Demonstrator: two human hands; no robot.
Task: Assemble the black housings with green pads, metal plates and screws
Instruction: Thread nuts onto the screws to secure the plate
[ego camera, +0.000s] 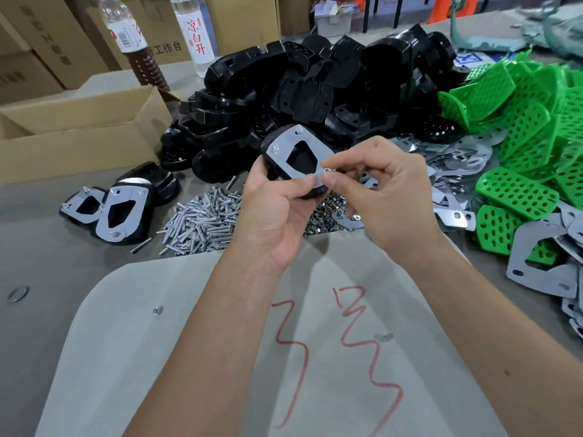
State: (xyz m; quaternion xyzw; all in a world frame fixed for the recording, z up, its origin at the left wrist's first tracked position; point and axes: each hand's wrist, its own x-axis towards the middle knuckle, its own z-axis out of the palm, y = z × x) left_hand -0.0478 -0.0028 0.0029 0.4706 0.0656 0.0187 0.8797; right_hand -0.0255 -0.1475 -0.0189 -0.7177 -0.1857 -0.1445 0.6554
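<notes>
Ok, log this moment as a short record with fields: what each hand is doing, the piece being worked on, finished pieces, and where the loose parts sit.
left hand: left hand grips the black housing from below
right hand: right hand pinches a small nut at the plate's near corner
workpiece: metal plate on the housing, screw ends showing at two far corners
finished pieces: two assembled housings lying at left
screws: loose screws piled below the left hand
housings: black pile behind
green pads: heap at right
box: cardboard box at far left

The clear bottle [193, 29] reads "凉白开"; the carton [164, 36] reads "工作台".
</notes>
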